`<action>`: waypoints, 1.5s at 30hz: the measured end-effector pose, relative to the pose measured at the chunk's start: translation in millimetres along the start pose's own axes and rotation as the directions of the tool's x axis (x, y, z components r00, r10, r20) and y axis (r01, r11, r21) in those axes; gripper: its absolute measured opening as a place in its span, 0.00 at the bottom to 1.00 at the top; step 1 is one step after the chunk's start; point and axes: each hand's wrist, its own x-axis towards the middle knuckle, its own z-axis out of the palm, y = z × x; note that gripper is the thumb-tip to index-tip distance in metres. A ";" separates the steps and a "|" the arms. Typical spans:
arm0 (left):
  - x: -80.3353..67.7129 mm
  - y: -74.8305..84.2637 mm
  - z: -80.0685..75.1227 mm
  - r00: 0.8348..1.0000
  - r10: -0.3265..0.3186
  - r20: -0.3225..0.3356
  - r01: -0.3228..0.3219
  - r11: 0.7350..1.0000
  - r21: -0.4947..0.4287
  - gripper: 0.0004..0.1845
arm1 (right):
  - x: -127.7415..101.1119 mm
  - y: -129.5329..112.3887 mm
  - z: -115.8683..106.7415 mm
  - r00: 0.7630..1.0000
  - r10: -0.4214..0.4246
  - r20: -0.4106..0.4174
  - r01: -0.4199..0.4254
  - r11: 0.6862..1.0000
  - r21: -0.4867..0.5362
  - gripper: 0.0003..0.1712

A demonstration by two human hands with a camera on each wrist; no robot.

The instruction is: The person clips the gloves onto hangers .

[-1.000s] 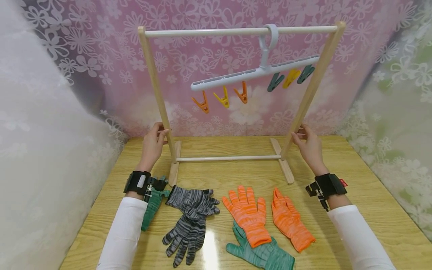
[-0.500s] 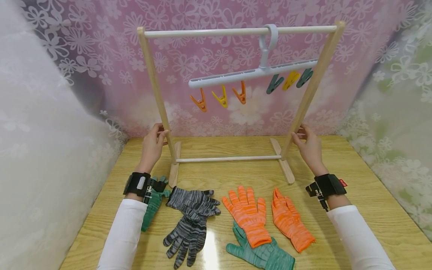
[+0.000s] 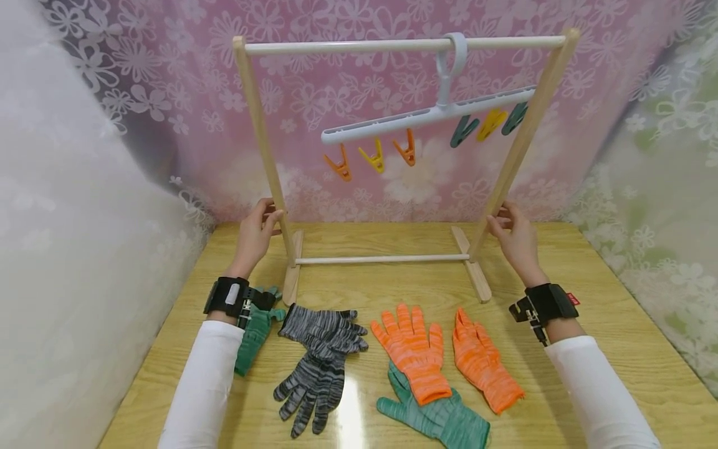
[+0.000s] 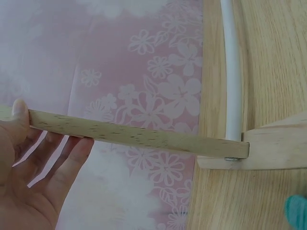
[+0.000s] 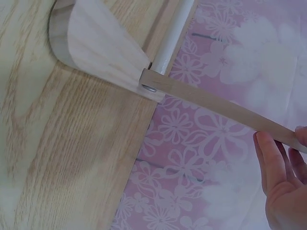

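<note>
A wooden rack (image 3: 263,125) with white cross rods stands at the back of the table. My left hand (image 3: 257,234) pinches its left post low down, thumb on the near face and fingers behind, as the left wrist view shows along the post (image 4: 124,132). On the other side my right hand (image 3: 516,240) holds the right post (image 5: 216,106) the same way. From the top rod hangs a pale clip hanger (image 3: 426,116), tilted with its right end higher. Orange (image 3: 340,165), yellow and dark green clothespins dangle from it. The right end of the hanger passes behind the right post.
Several knitted gloves lie on the table in front of the rack: a grey-black pair (image 3: 320,368), two orange ones (image 3: 415,355), a green one (image 3: 449,418) under an orange one, and more green (image 3: 255,340) beside my left wrist. Flowered curtains (image 3: 196,112) enclose the table's back and sides.
The hanger has rocked slightly on its rod, and the whole head view has shifted a little. Both hands keep their hold on the posts.
</note>
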 end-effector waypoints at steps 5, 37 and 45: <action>0.8 -0.4 -3.0 1.000 -0.016 -0.019 0.017 0.999 0.035 0.21 | 0.2 -1.5 -2.7 0.999 0.031 0.021 -0.032 0.998 0.049 0.28; -36.5 19.2 -9.9 0.929 0.130 -0.345 -0.099 0.989 0.108 0.13 | -27.8 -179.7 49.1 0.911 -0.336 -0.237 0.397 0.869 0.295 0.14; -45.3 18.4 -4.2 0.936 0.154 -0.318 -0.115 0.984 0.138 0.13 | -22.9 -215.8 75.9 0.896 -0.421 -0.140 0.442 0.815 0.375 0.18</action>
